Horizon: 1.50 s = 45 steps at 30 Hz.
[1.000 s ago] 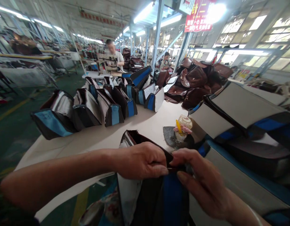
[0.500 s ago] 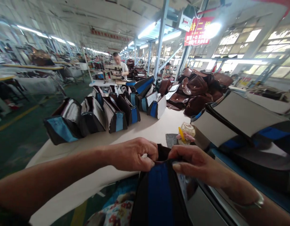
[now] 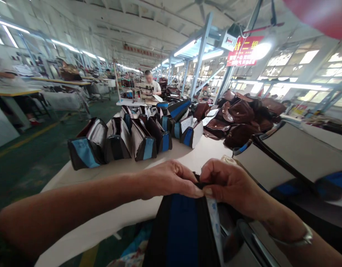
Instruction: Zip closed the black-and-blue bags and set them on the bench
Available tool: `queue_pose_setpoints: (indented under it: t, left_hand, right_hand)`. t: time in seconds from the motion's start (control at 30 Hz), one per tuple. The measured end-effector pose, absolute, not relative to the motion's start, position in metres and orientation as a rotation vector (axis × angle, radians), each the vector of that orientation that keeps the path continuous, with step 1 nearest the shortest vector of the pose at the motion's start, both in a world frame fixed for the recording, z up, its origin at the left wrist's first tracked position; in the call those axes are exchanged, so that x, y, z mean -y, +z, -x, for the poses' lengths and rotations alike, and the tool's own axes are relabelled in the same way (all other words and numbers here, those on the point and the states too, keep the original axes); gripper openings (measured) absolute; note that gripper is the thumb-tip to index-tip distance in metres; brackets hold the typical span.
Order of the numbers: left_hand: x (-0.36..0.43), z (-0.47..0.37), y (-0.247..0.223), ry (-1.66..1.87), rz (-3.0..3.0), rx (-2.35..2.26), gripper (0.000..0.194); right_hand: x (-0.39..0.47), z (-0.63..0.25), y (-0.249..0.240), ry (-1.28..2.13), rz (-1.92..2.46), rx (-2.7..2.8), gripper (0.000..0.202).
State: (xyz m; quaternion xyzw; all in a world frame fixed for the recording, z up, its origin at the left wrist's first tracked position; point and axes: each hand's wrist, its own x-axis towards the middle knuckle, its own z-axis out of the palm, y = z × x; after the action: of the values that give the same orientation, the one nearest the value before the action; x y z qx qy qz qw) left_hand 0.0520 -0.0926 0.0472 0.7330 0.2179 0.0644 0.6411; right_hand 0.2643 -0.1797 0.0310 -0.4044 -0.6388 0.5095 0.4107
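Note:
A black bag piece with a wide blue stripe point(image 3: 182, 230) stands upright close in front of me. My left hand point(image 3: 171, 180) pinches its top edge, thumb pointing right along the rim. Right beside it, my right hand point(image 3: 229, 185) grips the same edge near the corner, with the thumb and curled fingers pressed together. The two thumbs almost meet. A pale lining strip with blue marks point(image 3: 214, 218) shows along the right side of the piece. My fingers hide most of the dark edge between them.
Several part-made bags with blue panels point(image 3: 145, 148) stand in rows on the white table point(image 3: 126, 170). Brown leather bags point(image 3: 237, 115) are heaped at the back right. Large pale and blue panels point(image 3: 295, 152) lie stacked at the right. A person point(image 3: 150, 85) sits beyond the table.
My hands have come closer together along the top edge, the left one moving right. The view has tilted up and turned left, and the surroundings appear lower and further right.

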Motion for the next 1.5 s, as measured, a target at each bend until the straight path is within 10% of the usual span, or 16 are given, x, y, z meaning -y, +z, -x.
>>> queue_pose_setpoints:
  t: [0.5,0.83,1.23,1.5]
  left_hand:
    - [0.087,-0.041,0.028,0.142,-1.67,-0.52,0.019]
    - [0.091,-0.04,0.03,0.186,-2.079,-0.459,0.015]
    - [0.077,-0.033,0.027,-0.08,-1.926,-0.443,0.048]
    - [0.086,-0.028,0.027,0.028,-2.063,-0.391,0.03]
  right_hand:
    - [0.188,-0.245,0.003,1.344,1.02,1.507,0.033]
    - [0.188,-0.236,-0.005,0.841,1.317,1.669,0.007]
    - [0.209,-0.233,-0.011,-0.466,0.808,2.346,0.025]
    - [0.201,-0.252,-0.005,0.74,1.229,1.795,0.028]
